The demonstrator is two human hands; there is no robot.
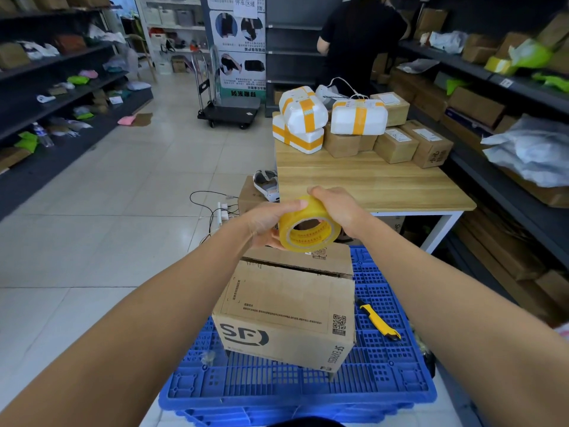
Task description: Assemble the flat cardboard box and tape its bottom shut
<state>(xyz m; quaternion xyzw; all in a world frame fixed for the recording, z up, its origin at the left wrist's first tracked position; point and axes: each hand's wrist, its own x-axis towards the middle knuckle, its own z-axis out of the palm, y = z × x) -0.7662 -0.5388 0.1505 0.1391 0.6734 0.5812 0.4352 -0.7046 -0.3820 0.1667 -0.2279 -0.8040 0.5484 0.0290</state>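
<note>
Both hands, left (267,224) and right (338,208), grip the yellow tape roll (309,224) above the box (286,315), printed "SF" and "SF EXPRESS", standing on the blue pallet (381,377) beside a knife (378,318).

Tape roll (308,241) clear-yellow; box (286,306) brown w/ black SF print; pallet (385,374) blue grid; knife (378,318) yellow/black.
</note>
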